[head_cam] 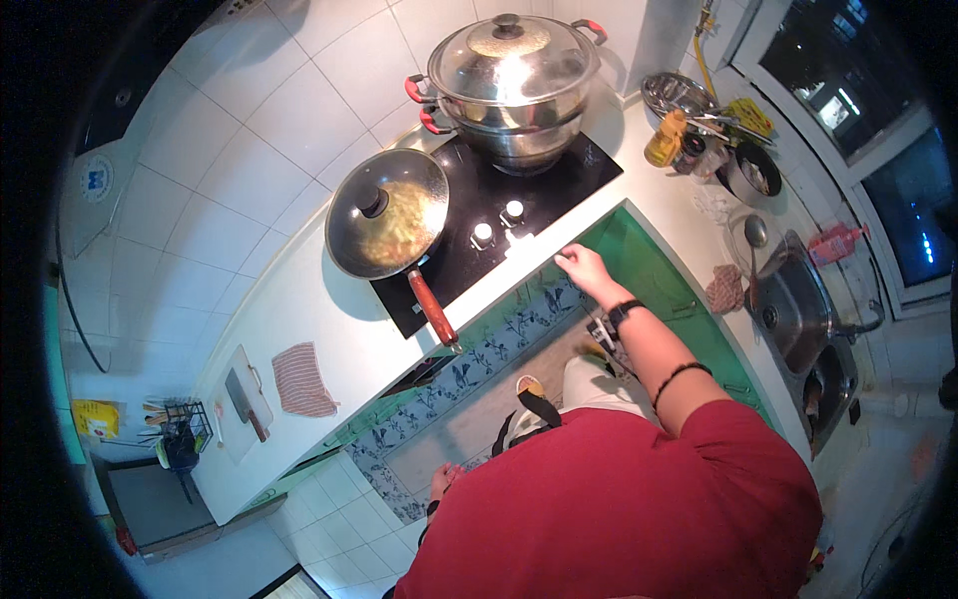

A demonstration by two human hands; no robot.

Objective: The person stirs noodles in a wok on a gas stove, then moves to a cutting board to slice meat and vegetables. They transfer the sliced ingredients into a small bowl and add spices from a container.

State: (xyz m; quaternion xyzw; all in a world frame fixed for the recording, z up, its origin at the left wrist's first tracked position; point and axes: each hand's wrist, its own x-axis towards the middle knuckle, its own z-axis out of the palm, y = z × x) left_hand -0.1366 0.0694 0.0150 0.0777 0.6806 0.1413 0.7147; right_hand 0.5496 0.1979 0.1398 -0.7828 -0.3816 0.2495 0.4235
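Note:
My right hand [584, 268] is at the front edge of the white countertop [550, 251], fingers loosely bent, with nothing visible in it. Beyond it is a black two-burner gas cooktop [464, 284] with two lit-looking control knobs [498, 224]. A frying pan [352, 254] under a glass lid [415, 180] sits on the left burner, yellowish food showing through; its reddish wooden handle [432, 308] juts over the counter edge. On the right burner stands a lidded stainless steel steamer pot [516, 112] with red handles. My left hand [447, 478] hangs low beside my body, partly hidden by the red shirt.
On the left counter lie a striped cloth [304, 379] and a cleaver [243, 397] on a cutting board [238, 442]. To the right are a yellow bottle [664, 141], a small pot [751, 174], a ladle [754, 232], a bunched cloth [724, 289] and a steel sink [793, 314].

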